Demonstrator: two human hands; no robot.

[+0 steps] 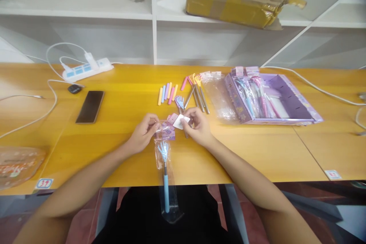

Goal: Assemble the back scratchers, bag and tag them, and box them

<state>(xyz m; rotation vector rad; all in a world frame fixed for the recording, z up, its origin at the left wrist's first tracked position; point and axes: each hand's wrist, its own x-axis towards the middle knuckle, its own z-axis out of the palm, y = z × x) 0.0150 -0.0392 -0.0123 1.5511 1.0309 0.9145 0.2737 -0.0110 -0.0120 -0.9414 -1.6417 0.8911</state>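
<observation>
My left hand (145,131) pinches the top of a clear plastic bag (172,194). Inside the bag hangs a blue back scratcher (166,183), its claw upward, over the table's front edge. My right hand (198,126) is closed on a small white card (181,121), close beside the bag's top. Pink and purple header cards (168,131) show between my two hands. Just beyond my right hand lies a lilac back scratcher head (179,101) on a metal rod, partly hidden by my fingers. Farther back are pink and yellow scratcher heads (197,80) with metal rods.
Several coloured handle sleeves (166,93) lie beyond my hands. To the right, clear bags (219,97) lie beside a purple display box (297,121) with bagged scratchers. A phone (90,107) and power strip (88,69) are left. A taped carton (228,2) sits on the shelf.
</observation>
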